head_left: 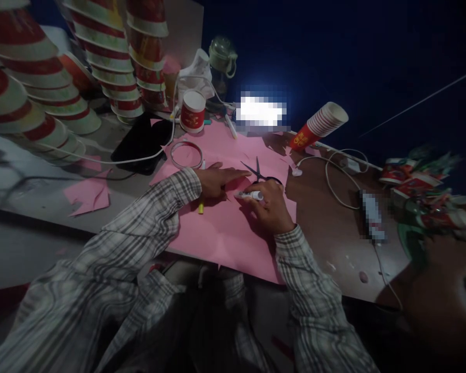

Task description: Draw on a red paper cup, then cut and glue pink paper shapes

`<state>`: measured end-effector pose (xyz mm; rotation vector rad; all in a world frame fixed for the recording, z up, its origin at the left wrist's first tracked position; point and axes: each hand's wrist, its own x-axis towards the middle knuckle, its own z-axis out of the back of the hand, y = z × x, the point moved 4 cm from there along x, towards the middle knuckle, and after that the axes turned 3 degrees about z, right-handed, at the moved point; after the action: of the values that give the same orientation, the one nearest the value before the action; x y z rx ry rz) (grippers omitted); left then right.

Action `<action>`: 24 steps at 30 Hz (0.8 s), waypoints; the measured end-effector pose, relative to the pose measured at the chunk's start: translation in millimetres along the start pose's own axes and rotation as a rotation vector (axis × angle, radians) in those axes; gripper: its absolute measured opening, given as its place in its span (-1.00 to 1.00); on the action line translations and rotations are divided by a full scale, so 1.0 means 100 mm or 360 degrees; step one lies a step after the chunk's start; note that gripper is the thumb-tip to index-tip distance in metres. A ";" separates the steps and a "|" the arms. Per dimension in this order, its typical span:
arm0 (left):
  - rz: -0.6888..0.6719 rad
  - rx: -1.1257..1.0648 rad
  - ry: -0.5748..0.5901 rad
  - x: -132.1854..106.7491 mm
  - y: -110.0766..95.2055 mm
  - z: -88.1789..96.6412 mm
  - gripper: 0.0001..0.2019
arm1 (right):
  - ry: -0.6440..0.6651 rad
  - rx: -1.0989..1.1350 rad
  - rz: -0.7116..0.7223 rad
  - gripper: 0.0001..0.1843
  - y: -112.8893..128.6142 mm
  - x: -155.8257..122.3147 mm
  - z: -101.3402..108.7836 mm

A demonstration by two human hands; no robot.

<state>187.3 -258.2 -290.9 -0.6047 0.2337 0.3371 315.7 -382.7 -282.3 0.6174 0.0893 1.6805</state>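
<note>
A large sheet of pink paper (217, 238) lies in front of me, with torn edges. My left hand (217, 181) rests on it, index finger stretched out to the right. Under that hand a yellow-ended stick (201, 207), possibly a marker, pokes out; its middle is hidden. My right hand (271, 204) is closed around a white marker (253, 196), its tip pointing left at the paper, near my left fingers. Just beyond the right hand lie dark scissors (258, 171) with blades apart. A roll of tape or ring (186, 154) sits beyond my left wrist.
Tall stacks of red-and-white paper cups (104, 62) stand at the left, near a black tablet or phone (143, 142). More stacked cups (320, 124) lean at the back right. A white cable (330, 176) crosses the right side. Another person's arm (438, 290) shows at the right edge.
</note>
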 end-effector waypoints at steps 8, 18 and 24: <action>-0.0023 0.0017 -0.0022 0.00 -0.04 -0.01 -0.12 | -0.0013 0.0006 0.0003 -0.69 0.01 -0.01 0.01; -0.0047 0.0118 -0.0123 0.05 0.00 -0.08 -0.09 | 0.0014 -0.0032 -0.0022 -0.68 0.08 0.04 -0.08; -0.0146 0.0135 -0.0167 0.01 -0.01 -0.06 -0.13 | 0.0125 -0.0061 0.0031 -0.66 0.04 0.01 0.04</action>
<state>188.2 -262.3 -295.6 -0.5109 0.1187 0.2682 313.6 -383.8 -277.5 0.5252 0.1076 1.7219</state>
